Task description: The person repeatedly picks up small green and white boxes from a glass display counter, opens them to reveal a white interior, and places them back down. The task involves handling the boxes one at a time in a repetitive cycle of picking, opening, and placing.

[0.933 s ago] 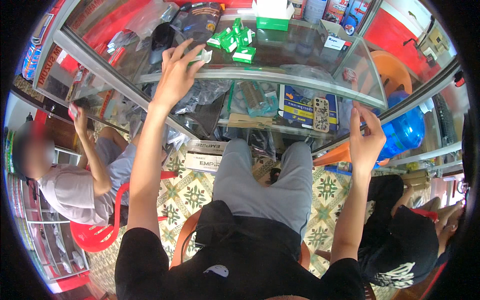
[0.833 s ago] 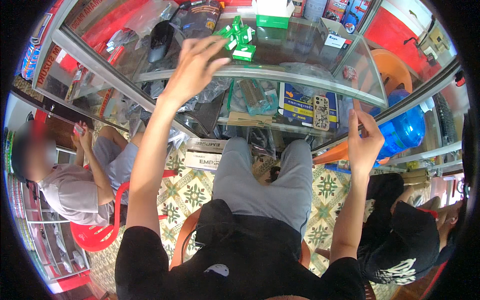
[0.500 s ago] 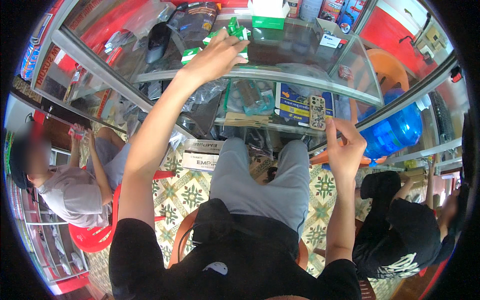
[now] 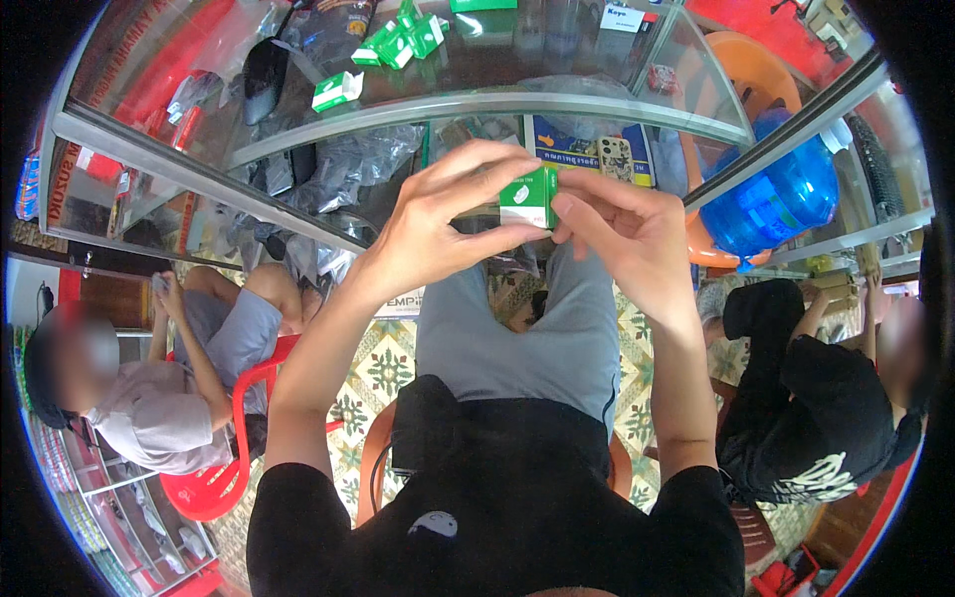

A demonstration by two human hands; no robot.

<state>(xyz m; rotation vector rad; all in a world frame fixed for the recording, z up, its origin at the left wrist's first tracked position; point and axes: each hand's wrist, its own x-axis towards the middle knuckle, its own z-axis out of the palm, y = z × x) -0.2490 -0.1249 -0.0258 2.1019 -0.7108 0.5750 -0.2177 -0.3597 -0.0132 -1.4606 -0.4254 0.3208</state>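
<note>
A small green-and-white cardboard box (image 4: 527,196) is held up in front of me, over my lap and near the counter's front edge. My left hand (image 4: 423,219) grips it from the left, with the thumb beneath and the fingers along the top. At the box's right end, my right hand (image 4: 627,224) closes its thumb and fingers against the flap side. Beyond my hands, a pile of similar green-and-white boxes (image 4: 402,42) lies on the glass counter (image 4: 477,88). One more such box (image 4: 338,92) lies apart, closer to the metal edge.
A patterned phone (image 4: 616,156) rests on a blue-and-yellow printed sheet on the lower shelf. To the right stand a big blue water bottle (image 4: 766,204) and an orange chair (image 4: 736,70). One person (image 4: 159,398) sits at left, another (image 4: 821,428) at right.
My left hand has come back from the pile on the counter with a small box in it. My right hand has moved left to meet it at the box. The view has shifted slightly.
</note>
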